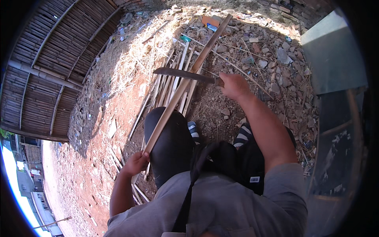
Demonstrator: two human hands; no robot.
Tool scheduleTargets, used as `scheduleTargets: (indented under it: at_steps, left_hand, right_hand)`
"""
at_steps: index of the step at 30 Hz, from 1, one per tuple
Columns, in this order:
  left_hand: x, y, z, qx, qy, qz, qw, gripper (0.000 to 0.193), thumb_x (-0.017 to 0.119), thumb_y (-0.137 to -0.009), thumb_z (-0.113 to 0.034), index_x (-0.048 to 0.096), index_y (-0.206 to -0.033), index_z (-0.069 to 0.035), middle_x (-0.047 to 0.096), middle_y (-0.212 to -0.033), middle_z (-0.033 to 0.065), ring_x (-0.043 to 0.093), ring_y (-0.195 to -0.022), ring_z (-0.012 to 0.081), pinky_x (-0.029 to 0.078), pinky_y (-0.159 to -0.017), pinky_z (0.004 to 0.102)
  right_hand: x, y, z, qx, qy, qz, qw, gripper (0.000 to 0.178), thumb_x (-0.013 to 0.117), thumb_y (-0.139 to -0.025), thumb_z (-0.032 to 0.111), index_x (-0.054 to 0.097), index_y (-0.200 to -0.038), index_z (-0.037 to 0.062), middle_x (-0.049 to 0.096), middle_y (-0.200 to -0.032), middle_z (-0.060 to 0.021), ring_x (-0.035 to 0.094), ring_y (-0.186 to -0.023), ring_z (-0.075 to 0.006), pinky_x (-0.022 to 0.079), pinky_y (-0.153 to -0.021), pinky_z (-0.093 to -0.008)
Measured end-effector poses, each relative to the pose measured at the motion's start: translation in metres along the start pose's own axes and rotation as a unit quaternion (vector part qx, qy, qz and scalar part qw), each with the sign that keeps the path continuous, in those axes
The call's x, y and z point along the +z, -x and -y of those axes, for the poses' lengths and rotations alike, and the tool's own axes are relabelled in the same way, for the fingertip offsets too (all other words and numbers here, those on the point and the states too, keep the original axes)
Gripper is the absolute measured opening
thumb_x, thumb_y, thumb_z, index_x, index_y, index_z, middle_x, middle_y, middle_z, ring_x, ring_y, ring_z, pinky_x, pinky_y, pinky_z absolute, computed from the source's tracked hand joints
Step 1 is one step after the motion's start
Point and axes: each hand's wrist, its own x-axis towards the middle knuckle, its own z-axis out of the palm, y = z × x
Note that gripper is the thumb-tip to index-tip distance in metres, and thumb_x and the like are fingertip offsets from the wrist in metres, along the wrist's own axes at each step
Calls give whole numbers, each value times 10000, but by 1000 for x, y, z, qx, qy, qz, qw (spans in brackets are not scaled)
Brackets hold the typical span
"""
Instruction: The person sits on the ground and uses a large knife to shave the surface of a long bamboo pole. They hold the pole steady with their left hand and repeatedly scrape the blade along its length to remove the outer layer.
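My left hand (pixel 137 162) is closed round the near end of a long bamboo strip (pixel 166 116). The strip slants up over my left knee and away toward the rubble at the far right. In my right hand (pixel 235 87) is the handle of a machete (pixel 183 74), its dark blade pointing left. The blade lies across the strip about midway along; whether its edge touches the bamboo I cannot tell. Beneath and beyond the strip, several cut bamboo slats (pixel 173 85) lie in a loose pile on the dirt.
More slats (pixel 115 158) lie beside my left forearm. Broken bricks and stones (pixel 272 67) cover the ground to the right. A bamboo-slat wall (pixel 51 51) stands at the left, a greenish panel (pixel 335 51) at the right. My sandalled feet (pixel 242 135) are between the knees.
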Motion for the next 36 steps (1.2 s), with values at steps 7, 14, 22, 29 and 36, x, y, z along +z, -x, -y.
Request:
scheduleTargets:
  at_steps: [7, 14, 22, 29, 36]
  left_hand:
    - [3, 6, -21, -52, 72, 62, 994, 363, 499, -1063, -411, 511, -886, -95, 365, -615, -35, 335, -511, 101, 306, -490, 285]
    - [6, -2, -16, -28, 68, 62, 995, 370, 487, -1069, -399, 517, -856, -98, 352, -625, -48, 301, -515, 95, 279, -487, 280]
    - [5, 2, -17, -27, 24, 27, 999, 376, 485, -1070, -404, 522, -855, -98, 367, -624, -55, 335, -517, 90, 291, -494, 268]
    - [14, 9, -23, -50, 22, 38, 998, 382, 495, -1061, -442, 522, -903, -95, 384, -625, -53, 351, -512, 81, 305, -485, 271]
    - [9, 2, -24, -40, 31, 48, 998, 365, 495, -1066, -414, 524, -887, -97, 404, -643, -52, 345, -507, 83, 303, -479, 263]
  right_hand:
    - [-6, 2, 6, 41, 19, 46, 998, 259, 720, -829, 210, 616, -1025, 77, 688, -830, -155, 696, -830, -380, 550, -712, -515]
    - [-8, 13, 25, 11, -67, 6, 998, 238, 725, -798, 223, 590, -944, 93, 665, -787, -143, 671, -799, -405, 510, -688, -540]
    - [-4, -1, 53, -96, 2, 11, 995, 166, 680, -829, 201, 605, -946, 109, 694, -801, -124, 689, -763, -379, 525, -696, -513]
    - [-4, 6, 9, 88, -14, 64, 994, 256, 691, -801, 178, 649, -1023, 57, 699, -882, -172, 696, -872, -377, 540, -752, -506]
    - [11, 13, -5, 94, -230, 80, 965, 269, 693, -776, 202, 665, -994, 47, 701, -856, -187, 690, -864, -398, 543, -748, -502]
